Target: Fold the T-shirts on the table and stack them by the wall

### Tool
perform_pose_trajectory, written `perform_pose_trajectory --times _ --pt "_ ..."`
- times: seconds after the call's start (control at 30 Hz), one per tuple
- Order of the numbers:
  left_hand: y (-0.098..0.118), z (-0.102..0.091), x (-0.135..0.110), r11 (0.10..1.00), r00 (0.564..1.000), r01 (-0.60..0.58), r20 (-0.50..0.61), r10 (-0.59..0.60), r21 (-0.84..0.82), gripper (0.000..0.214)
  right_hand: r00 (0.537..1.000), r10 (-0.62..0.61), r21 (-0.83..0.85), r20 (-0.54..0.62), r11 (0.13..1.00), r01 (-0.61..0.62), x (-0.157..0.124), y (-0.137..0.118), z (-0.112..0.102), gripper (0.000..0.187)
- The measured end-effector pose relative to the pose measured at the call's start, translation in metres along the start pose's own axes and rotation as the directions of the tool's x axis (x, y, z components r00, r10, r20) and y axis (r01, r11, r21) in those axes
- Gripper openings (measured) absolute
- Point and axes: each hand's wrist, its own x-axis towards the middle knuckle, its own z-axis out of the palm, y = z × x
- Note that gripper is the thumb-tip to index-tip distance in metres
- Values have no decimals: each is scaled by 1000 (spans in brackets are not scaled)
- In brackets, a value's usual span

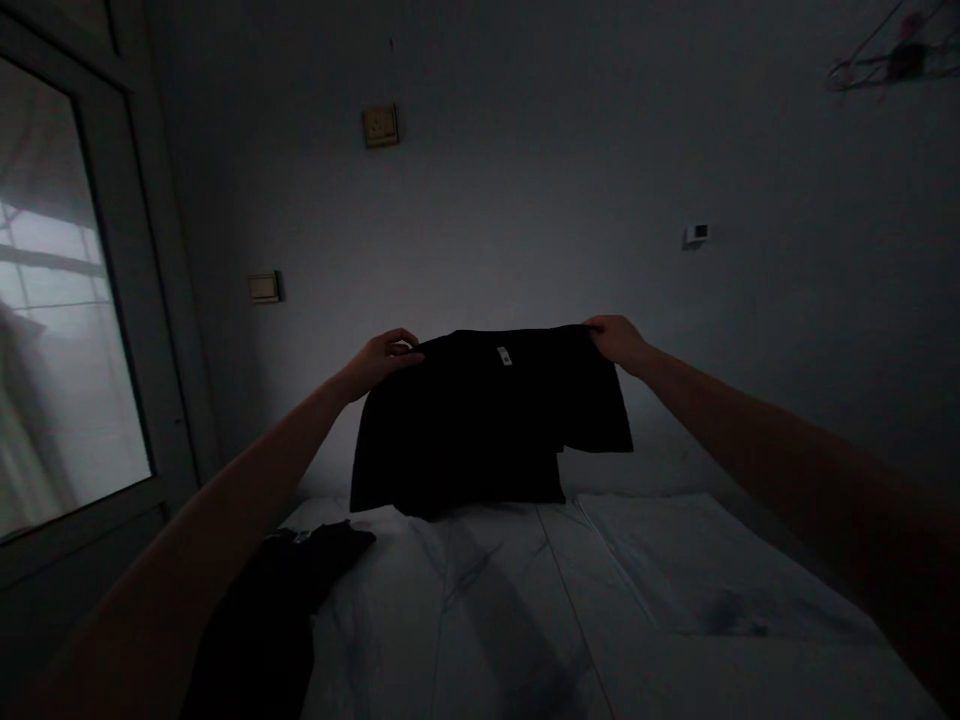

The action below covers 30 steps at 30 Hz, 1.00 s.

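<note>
I hold up a black T-shirt with a small white neck label in front of me, above the bed. My left hand is closed on its left shoulder edge and my right hand is closed on its right shoulder edge. The shirt hangs down and its hem touches or nearly touches the white bedsheet. Both arms are stretched forward. The room is dim.
A second dark garment lies crumpled on the bed's left side. A glazed door stands at the left. The wall ahead bears a socket, a switch and a small device. Hangers hang top right.
</note>
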Motion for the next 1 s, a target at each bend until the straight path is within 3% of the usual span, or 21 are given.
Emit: perform_pose_trajectory --times 0.1,0.27,0.4,0.53,0.67,0.87,1.0 --pt "-14 24 -30 997 995 0 -95 8 76 37 985 111 220 131 966 -138 -35 12 13 22" --pt "-51 89 -93 995 968 97 -236 -91 14 27 981 190 376 48 906 -194 -125 31 53 24" --pt "-74 145 -129 982 956 185 -223 -189 -41 17 987 131 440 93 884 -159 -199 29 81 24" --pt "-86 180 -143 980 962 187 -189 -198 -74 12 966 20 418 258 899 -130 -247 14 97 34" --pt "-87 191 -146 991 989 103 -98 -111 -81 13 937 3 338 349 932 -129 -265 4 107 40" --pt "-83 181 -146 999 998 -54 30 54 1 16 957 -85 319 276 948 -8 -261 12 113 11" --pt "-85 174 -143 995 995 -62 79 56 74 14 968 -63 305 243 952 -15 -255 22 114 7"
